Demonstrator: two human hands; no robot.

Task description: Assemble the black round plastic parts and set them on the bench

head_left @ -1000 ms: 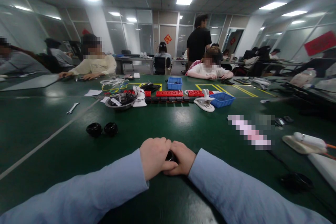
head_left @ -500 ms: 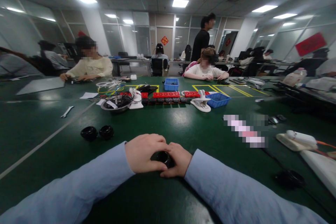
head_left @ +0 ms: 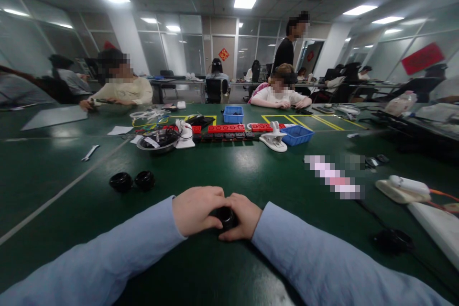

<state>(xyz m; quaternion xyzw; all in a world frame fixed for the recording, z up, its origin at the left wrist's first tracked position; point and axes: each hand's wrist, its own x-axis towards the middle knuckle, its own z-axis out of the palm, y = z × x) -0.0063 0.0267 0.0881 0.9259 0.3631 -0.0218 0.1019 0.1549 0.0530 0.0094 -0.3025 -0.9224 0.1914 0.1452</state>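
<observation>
Near the front middle of the green table, both hands are curled around a glossy black round part [head_left: 227,218] with a hollow top. My left hand [head_left: 199,208] grips it from the left, thumb toward me and fingers along the far side. From the right, my right hand [head_left: 243,217] wraps it, with the thumb at its near side. The fingertips of both hands meet behind the part, and much of its side is hidden. To the left stand two similar black round parts, one [head_left: 121,181] beside the other [head_left: 145,180].
Farther back are a metal bowl [head_left: 152,149] of black cables, white clip bases [head_left: 274,141], red power strips [head_left: 225,129] and blue bins [head_left: 298,136]. A wrench [head_left: 90,153] lies left. Black cable [head_left: 392,240] and white devices [head_left: 412,186] occupy the right. People sit across the table.
My left hand has turned slightly and its thumb has drawn back, showing more of the black round part. The right hand stays around it. A standing person in the background has moved right.
</observation>
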